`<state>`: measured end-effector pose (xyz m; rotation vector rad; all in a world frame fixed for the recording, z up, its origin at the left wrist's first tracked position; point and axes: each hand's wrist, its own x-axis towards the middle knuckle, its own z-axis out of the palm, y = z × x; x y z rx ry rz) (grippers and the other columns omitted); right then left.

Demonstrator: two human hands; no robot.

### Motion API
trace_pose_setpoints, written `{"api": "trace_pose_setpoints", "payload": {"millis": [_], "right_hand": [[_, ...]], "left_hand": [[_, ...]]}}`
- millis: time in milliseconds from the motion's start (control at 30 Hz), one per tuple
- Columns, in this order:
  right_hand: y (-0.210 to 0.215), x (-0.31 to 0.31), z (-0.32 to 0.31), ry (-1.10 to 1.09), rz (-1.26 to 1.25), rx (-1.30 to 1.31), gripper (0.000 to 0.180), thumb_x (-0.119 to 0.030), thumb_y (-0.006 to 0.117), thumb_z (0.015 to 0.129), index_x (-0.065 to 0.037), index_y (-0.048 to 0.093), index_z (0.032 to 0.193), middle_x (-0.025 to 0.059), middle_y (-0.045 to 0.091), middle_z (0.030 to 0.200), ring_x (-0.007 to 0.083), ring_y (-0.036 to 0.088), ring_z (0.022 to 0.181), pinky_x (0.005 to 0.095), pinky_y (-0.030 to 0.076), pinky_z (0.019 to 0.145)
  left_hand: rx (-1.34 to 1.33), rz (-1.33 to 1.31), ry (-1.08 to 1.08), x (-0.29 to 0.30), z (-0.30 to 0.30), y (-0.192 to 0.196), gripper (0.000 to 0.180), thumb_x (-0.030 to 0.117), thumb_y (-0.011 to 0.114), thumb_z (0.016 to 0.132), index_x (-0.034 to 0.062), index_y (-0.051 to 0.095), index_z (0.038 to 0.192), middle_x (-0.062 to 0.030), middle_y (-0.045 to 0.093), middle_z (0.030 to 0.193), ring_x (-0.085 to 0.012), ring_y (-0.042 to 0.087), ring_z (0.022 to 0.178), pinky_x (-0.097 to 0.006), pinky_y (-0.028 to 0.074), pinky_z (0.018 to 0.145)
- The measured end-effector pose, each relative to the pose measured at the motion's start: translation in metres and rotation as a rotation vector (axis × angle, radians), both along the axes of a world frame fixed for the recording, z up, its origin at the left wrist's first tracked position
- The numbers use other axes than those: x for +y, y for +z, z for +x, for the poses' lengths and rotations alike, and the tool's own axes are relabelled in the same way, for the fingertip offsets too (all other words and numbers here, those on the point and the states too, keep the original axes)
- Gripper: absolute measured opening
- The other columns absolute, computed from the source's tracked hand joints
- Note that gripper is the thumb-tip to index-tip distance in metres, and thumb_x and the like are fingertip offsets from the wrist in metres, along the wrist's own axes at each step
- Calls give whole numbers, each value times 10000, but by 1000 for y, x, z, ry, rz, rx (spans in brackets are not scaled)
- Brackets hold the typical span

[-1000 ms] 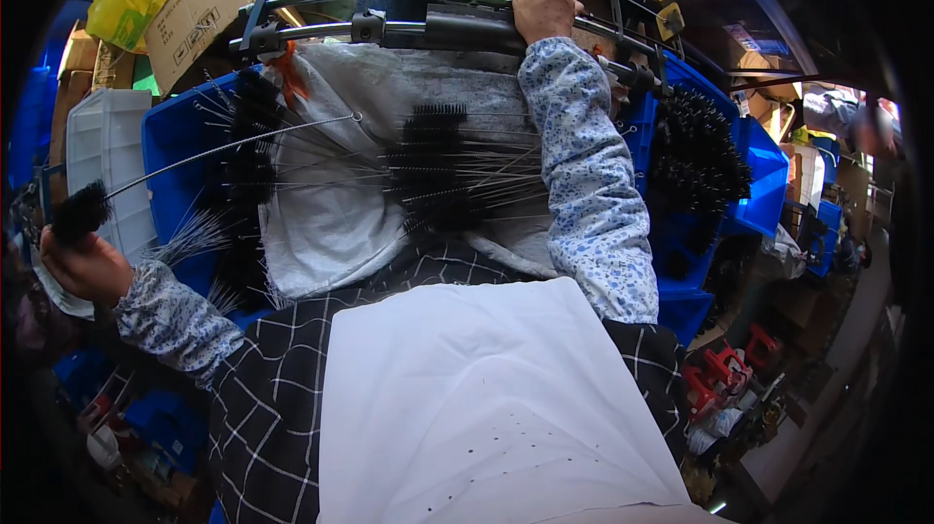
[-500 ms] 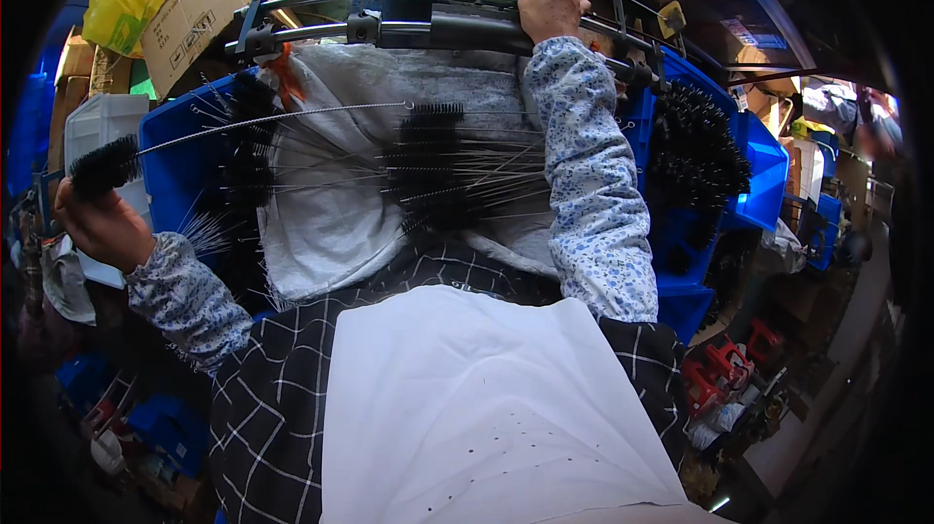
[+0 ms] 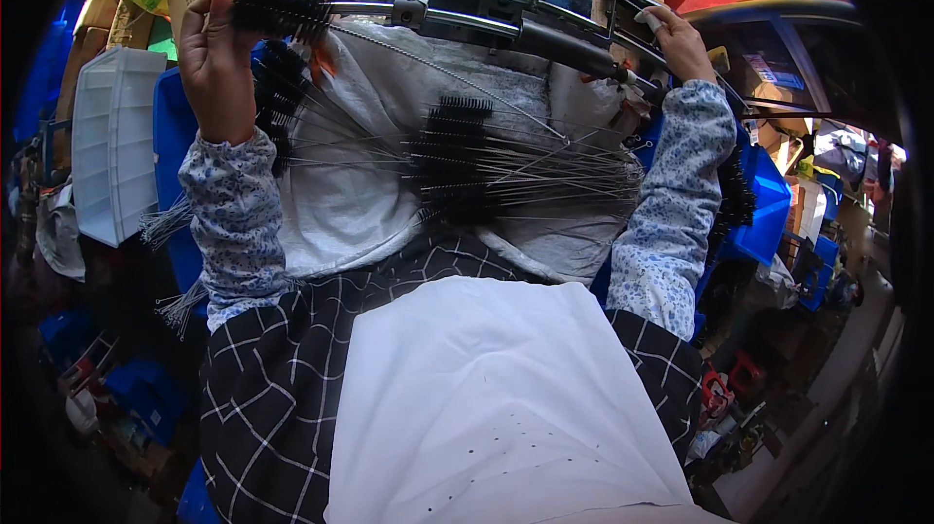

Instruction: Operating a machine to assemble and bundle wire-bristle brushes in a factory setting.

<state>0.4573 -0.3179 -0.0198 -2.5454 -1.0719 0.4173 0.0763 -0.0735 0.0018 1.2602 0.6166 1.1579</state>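
Both grips clamped: left hand (image 3: pixel 216 57) on black wire brush (image 3: pixel 277 8); right hand (image 3: pixel 678 40) on machine bar (image 3: pixel 574 42).

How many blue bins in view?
3, maybe more hidden: one blue bin behind the left hand, another right of the right sleeve, smaller ones beyond it.

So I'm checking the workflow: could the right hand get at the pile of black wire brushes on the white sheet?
Probably yes: the right hand rests on the machine bar just above the brush pile, with nothing between them.
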Motion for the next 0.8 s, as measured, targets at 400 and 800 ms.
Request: {"api": "trace_pose_setpoints", "payload": {"millis": [400, 800], "right_hand": [[6, 45, -200, 372, 409, 432, 264, -206, 439, 825, -29, 483, 1017, 158, 573, 750, 318, 547, 694, 379, 425, 627], [-56, 65, -61, -92, 142, -592, 243, -287, 476, 791, -234, 573, 1007, 38, 603, 841, 220, 498, 834, 359, 359, 740]], "left_hand": [[174, 40, -292, -87, 44, -33, 285, 299, 375, 865, 26, 413, 937, -72, 562, 774, -115, 564, 600, -182, 450, 549], [1088, -349, -226, 2, -186, -112, 204, 266, 459, 837, 72, 515, 805, 6, 525, 665, -40, 417, 514, -174, 330, 471]]}}
